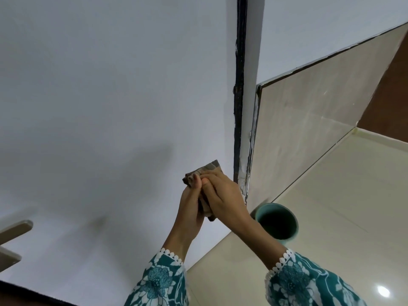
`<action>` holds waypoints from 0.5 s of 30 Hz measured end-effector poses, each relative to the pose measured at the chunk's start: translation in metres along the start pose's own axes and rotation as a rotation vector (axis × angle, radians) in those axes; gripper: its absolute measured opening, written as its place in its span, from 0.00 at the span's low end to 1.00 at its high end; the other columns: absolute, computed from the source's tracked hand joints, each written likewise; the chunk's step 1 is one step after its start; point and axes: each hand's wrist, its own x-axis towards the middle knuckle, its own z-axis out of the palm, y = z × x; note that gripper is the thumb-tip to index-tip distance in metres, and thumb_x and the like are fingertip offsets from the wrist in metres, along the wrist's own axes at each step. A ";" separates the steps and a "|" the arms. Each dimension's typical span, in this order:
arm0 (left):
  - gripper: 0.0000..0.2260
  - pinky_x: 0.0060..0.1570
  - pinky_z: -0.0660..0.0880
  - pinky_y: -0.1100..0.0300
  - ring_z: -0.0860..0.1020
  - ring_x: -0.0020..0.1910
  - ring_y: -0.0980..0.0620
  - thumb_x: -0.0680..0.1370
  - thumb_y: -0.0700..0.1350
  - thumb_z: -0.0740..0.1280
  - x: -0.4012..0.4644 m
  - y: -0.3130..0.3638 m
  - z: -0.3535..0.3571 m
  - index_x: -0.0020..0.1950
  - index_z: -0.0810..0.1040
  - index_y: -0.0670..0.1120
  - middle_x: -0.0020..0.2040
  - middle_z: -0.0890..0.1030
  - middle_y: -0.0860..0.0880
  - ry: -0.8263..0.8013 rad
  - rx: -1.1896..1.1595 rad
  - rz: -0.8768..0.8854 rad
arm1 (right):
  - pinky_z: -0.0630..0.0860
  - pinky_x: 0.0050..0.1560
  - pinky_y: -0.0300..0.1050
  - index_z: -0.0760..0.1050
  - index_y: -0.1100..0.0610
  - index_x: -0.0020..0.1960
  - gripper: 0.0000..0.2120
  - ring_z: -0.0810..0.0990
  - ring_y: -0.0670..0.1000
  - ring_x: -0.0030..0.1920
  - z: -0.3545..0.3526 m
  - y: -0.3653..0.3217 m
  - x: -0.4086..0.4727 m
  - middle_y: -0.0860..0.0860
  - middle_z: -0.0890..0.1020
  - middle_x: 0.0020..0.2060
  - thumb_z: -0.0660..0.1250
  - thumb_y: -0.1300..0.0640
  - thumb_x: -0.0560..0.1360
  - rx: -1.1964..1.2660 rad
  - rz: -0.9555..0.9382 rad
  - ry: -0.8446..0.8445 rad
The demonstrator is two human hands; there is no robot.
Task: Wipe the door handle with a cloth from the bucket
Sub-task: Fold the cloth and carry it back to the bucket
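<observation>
- Showing one cloth (206,171), one bucket (277,221), one door handle (14,231), two hands.
- Pressing the folded grey-brown cloth between both palms, in front of the white door (110,96).
- Left hand (191,204): grip closing around the cloth, thumb lying over its top.
- Right hand (225,195): grip closing on the same cloth from the other side.
- Standing on the floor (331,206), below the hands: the teal bucket.
- Sitting far off at the left edge, well apart from the cloth: the door handle.

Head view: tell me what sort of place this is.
Probably an indoor doorway in a home. A white door with a metal handle meets a tiled wall and a glossy tiled floor, where a teal bucket stands.
</observation>
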 end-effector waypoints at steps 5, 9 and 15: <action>0.14 0.42 0.80 0.47 0.83 0.49 0.42 0.79 0.51 0.61 0.010 0.002 0.007 0.58 0.78 0.44 0.51 0.83 0.40 -0.001 -0.112 0.002 | 0.77 0.50 0.37 0.80 0.49 0.57 0.12 0.81 0.43 0.49 -0.037 0.036 0.006 0.43 0.83 0.49 0.61 0.58 0.78 0.215 0.263 0.087; 0.18 0.57 0.75 0.38 0.80 0.56 0.38 0.79 0.55 0.60 0.035 -0.008 0.023 0.60 0.76 0.44 0.55 0.82 0.39 0.047 -0.204 -0.116 | 0.74 0.59 0.48 0.72 0.59 0.66 0.25 0.76 0.55 0.62 -0.049 0.094 0.005 0.54 0.79 0.60 0.64 0.46 0.74 0.625 0.728 -0.011; 0.19 0.48 0.79 0.58 0.82 0.53 0.49 0.80 0.55 0.56 0.101 -0.069 0.076 0.64 0.74 0.45 0.57 0.82 0.44 -0.055 0.062 -0.218 | 0.74 0.61 0.52 0.74 0.62 0.64 0.24 0.78 0.59 0.61 -0.042 0.168 0.011 0.59 0.81 0.58 0.70 0.56 0.70 1.302 0.925 0.208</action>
